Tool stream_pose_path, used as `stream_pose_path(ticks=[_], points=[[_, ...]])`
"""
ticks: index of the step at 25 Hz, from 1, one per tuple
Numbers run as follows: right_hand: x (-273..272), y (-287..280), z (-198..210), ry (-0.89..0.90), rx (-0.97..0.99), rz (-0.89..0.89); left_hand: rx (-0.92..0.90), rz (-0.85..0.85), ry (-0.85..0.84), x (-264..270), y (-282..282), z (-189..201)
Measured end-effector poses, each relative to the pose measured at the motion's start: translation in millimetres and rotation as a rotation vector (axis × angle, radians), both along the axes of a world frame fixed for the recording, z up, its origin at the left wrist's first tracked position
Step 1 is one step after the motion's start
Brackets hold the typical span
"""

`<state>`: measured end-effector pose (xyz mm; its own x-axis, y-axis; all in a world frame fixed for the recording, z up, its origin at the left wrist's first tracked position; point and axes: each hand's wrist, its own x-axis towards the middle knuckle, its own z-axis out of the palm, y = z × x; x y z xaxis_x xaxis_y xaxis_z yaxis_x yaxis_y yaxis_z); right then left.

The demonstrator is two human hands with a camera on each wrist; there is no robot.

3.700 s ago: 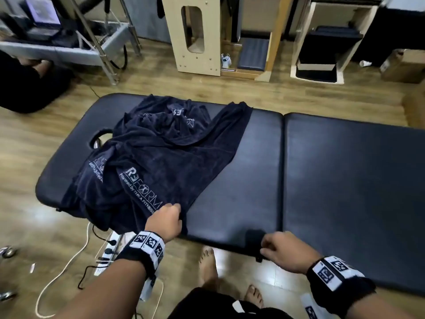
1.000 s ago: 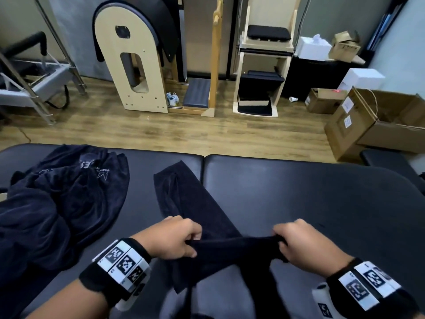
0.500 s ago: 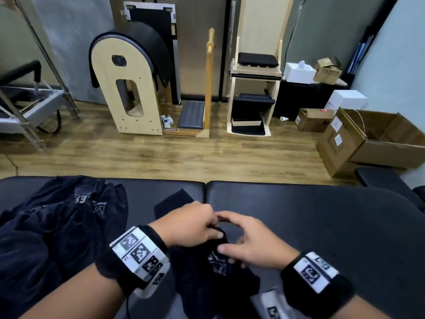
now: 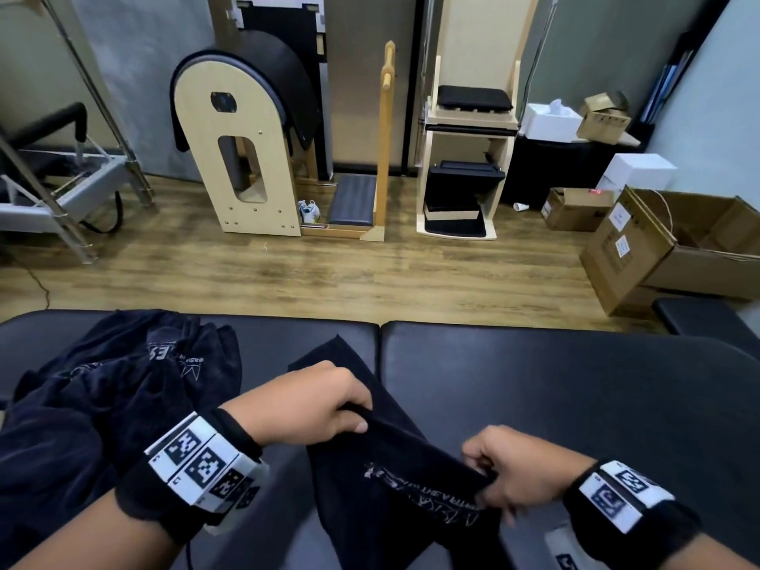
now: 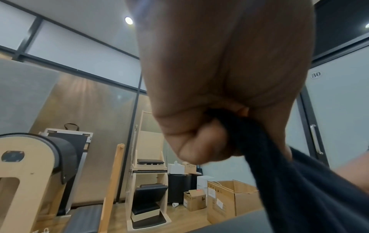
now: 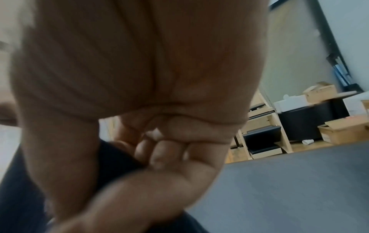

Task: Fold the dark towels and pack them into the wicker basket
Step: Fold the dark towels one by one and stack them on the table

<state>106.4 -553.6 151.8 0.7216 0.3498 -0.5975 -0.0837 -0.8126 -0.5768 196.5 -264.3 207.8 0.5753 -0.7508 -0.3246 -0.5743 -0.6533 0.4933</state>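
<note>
A small dark towel (image 4: 395,471) with pale lettering is stretched between both hands over the black padded table (image 4: 575,397). My left hand (image 4: 353,413) pinches its upper edge; in the left wrist view the left hand's fingers (image 5: 201,141) curl round the dark cloth (image 5: 299,189). My right hand (image 4: 489,487) pinches the lower edge nearer to me, with the towel (image 6: 117,159) between thumb and fingers in the right wrist view. The towel's far end lies on the table and its near end hangs over the front edge. A heap of dark towels (image 4: 103,405) lies at the left. No wicker basket is in view.
Beyond the table runs a wooden floor (image 4: 329,277) with a wooden arched barrel (image 4: 242,158), a wooden chair unit (image 4: 464,158) and open cardboard boxes (image 4: 674,248) at the right. A metal frame (image 4: 61,191) stands at the far left.
My hands, together at the towel's middle half a second ago, have drawn apart. The right hand went down and right, and the towel is pulled taut between them.
</note>
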Motion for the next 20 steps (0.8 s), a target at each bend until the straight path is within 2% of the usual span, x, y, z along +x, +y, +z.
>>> stream_pose_path(ticks=[2, 4, 7, 9, 11, 13, 15, 18, 20], points=[[-4, -12, 1, 0.052, 0.028, -0.01, -0.1, 0.003, 0.06, 6, 1, 0], [0, -16, 4, 0.005, 0.039, -0.048, -0.119, 0.035, -0.003, 15, -3, -4], [12, -23, 9, -0.224, -0.087, -0.107, 0.009, 0.146, -0.14, 38, -5, -12], [24, -33, 19, -0.224, -0.066, -0.158, 0.1, 0.164, -0.141, 55, -7, -10], [50, -39, 34, -0.191, -0.178, -0.153, 0.128, 0.168, -0.156, 73, -13, 4], [89, -43, 70, -0.323, -0.372, -0.2, 0.118, 0.207, -0.307, 99, -24, 37], [131, -47, 121, -0.611, -0.475, -0.331, -0.014, 0.354, -0.489, 130, -34, 90], [164, -48, 213, -1.119, -0.338, -0.593, -0.373, 0.493, -0.86, 152, -34, 188], [155, -47, 265, -1.368, -0.32, -0.611, -0.517, 0.476, -1.07, 139, -28, 240]])
